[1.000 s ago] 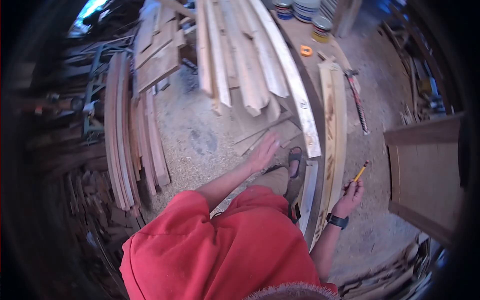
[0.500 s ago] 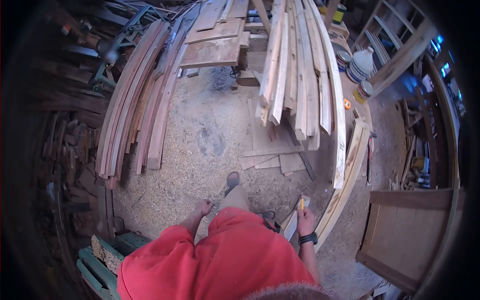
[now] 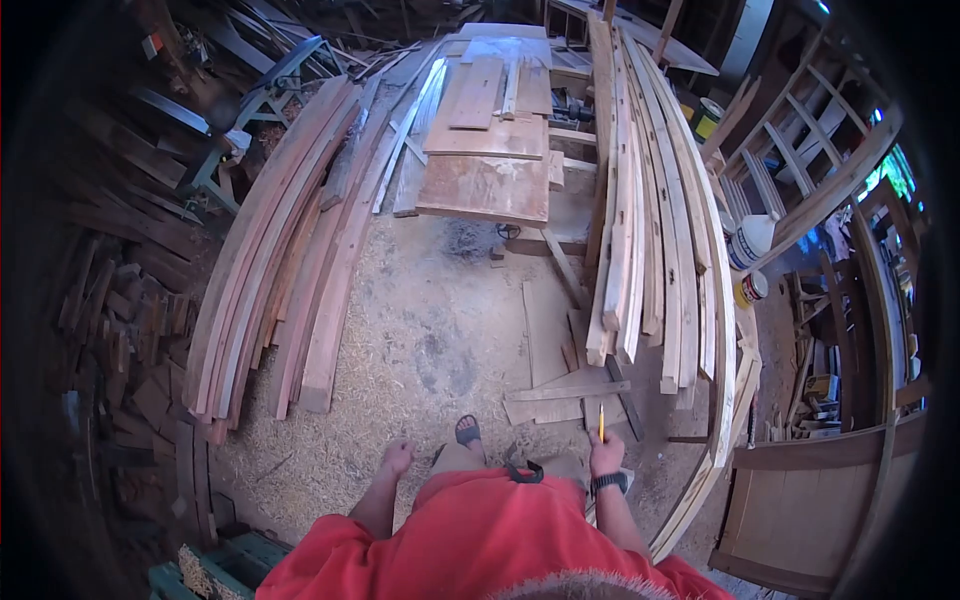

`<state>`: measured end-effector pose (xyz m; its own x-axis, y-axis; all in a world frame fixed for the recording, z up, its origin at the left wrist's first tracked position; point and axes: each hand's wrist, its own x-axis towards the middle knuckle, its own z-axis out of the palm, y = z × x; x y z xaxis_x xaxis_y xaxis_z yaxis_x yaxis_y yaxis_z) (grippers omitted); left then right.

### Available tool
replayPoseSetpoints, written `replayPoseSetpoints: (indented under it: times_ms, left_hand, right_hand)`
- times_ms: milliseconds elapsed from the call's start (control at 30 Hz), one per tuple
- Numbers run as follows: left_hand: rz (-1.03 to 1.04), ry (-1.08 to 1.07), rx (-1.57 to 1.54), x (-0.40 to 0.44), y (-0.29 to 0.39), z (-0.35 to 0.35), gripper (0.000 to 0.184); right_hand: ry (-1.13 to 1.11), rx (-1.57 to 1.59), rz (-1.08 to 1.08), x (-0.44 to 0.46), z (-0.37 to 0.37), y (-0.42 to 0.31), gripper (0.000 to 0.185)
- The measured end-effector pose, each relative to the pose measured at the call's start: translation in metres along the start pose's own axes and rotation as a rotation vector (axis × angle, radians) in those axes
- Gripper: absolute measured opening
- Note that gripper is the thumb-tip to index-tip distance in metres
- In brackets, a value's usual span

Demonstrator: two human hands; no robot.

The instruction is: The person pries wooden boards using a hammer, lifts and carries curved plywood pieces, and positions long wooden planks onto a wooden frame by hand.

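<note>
My right hand (image 3: 606,456), with a dark watch on its wrist, is closed around a yellow pencil (image 3: 601,421) that points up and away from me. My left hand (image 3: 398,457) hangs by my left side with its fingers curled, and nothing shows in it. Long pale boards (image 3: 650,220) lie in a stack ahead on the right. Reddish boards (image 3: 270,270) lie lengthwise on the left.
Wide panels (image 3: 483,188) rest on a support in the middle distance. Flat offcuts (image 3: 560,396) lie on the shavings-covered floor (image 3: 400,330). Cans and a white jug (image 3: 752,240) stand at the right, above a wooden cabinet (image 3: 800,510). Scrap wood (image 3: 130,320) fills the left side.
The view has swung to the right-hand stack and panels. My left hand, earlier stretched out with open fingers, is now curled at my side. The pencil stays in my right hand.
</note>
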<state>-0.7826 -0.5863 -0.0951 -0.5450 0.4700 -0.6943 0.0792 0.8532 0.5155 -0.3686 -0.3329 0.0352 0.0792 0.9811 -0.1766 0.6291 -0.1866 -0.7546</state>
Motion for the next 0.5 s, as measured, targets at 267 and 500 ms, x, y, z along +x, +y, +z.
replayPoseSetpoints:
  times_ms: [267, 500]
  left_hand:
    - [0.102, 0.179, -0.305, 0.079, 0.046, -0.070, 0.031]
    - [0.009, 0.050, -0.180, 0.123, 0.077, -0.070, 0.034]
  right_hand:
    - [-0.116, 0.420, 0.013, 0.101, 0.090, -0.144, 0.030]
    - [-0.094, 0.415, -0.041, 0.150, 0.168, -0.214, 0.032]
